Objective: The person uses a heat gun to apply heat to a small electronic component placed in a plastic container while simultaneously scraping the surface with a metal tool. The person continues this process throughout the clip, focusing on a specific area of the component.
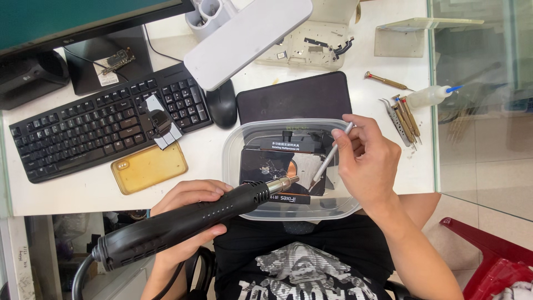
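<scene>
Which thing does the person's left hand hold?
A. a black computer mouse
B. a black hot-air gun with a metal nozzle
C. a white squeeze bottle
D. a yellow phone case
B: the left hand wraps around the black hot-air gun, whose metal nozzle points at the clamped device inside the clear plastic tray.

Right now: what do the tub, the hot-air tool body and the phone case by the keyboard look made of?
Tub: clear glossy plastic, see-through walls. Hot-air tool in the left hand: matte black plastic, with a shiny metal nozzle. Phone case: yellowed translucent, probably soft plastic or silicone.
</scene>
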